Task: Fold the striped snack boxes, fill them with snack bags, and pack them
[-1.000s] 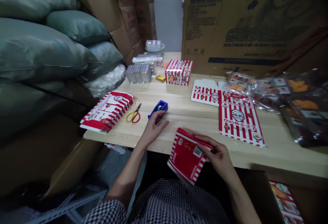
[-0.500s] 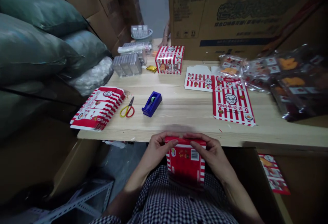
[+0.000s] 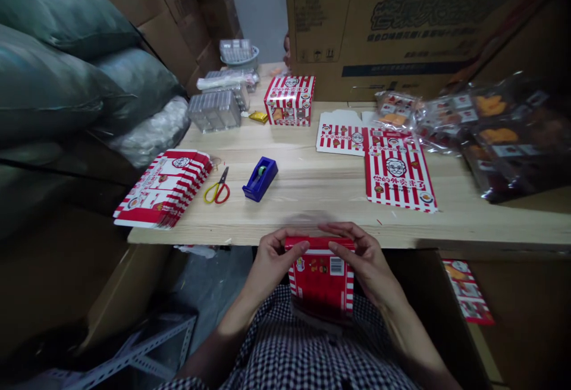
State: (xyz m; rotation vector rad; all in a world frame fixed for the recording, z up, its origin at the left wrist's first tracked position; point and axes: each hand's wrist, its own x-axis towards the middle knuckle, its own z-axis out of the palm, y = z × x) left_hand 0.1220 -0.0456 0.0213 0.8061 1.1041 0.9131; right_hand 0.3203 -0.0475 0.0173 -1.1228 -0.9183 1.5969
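A red and white printed carton (image 3: 320, 286) is held upright at the table's front edge, close to my body. My left hand (image 3: 276, 259) grips its upper left corner, thumb on the near face and fingers behind the top. At the upper right, my right hand (image 3: 363, 259) holds it with the thumb pressed on the near face; its fingers are raised a little over the top edge. The carton's far side is hidden. Beyond it on the table lie a blue tape dispenser (image 3: 261, 179) and scissors (image 3: 217, 186) with yellow and red handles.
Flat striped cartons (image 3: 163, 188) are stacked at the left; another flat carton (image 3: 397, 173) lies at the right. A formed striped box (image 3: 289, 101) stands at the back beside clear plastic packs (image 3: 214, 110). Bagged goods (image 3: 495, 134) crowd the right. A large cardboard box (image 3: 379, 27) blocks the back.
My right fingers have lifted slightly from the carton's top edge. The view has shifted a little. Another person's hand at the back has mostly gone behind the large box.
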